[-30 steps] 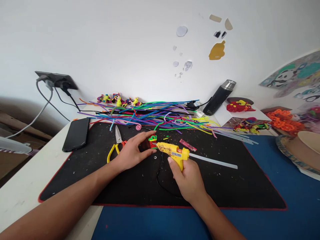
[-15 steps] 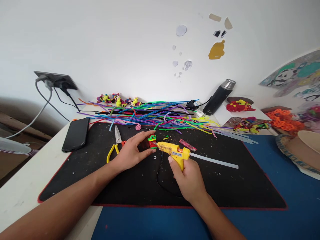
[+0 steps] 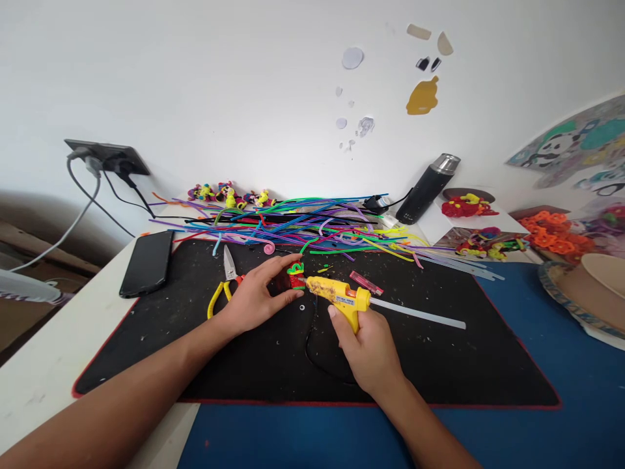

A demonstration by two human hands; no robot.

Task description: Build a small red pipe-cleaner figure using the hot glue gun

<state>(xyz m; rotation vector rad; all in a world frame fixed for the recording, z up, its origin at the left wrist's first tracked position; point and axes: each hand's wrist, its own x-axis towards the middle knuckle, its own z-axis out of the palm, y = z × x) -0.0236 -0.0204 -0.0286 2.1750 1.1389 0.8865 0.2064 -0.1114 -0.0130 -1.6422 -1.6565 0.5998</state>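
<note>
My left hand [image 3: 258, 291] pinches a small red and green pipe-cleaner figure [image 3: 296, 276] between thumb and fingers, above the black mat [image 3: 234, 371]. My right hand [image 3: 368, 348] is wrapped round the handle of a yellow glue gun [image 3: 334, 293], with a long whitish glue stick [image 3: 420, 312] jutting from its back. The gun's nozzle meets the figure's right side, or comes very close; I cannot tell which. Below the figure lies a tiny googly eye [image 3: 302, 307]. Scissors [image 3: 227, 280] with yellow and red handles rest beside my left hand.
Many coloured pipe cleaners [image 3: 293, 225] lie along the mat's back edge. A phone [image 3: 146, 264] is at the left, a pink lighter-like piece [image 3: 366, 283] behind the gun. A black flask [image 3: 428, 189] leans against the wall. At the right sits a round basket [image 3: 561, 293].
Both hands hold nearly the same pose, with the nozzle still at the figure. The whole view has shifted by only a few pixels.
</note>
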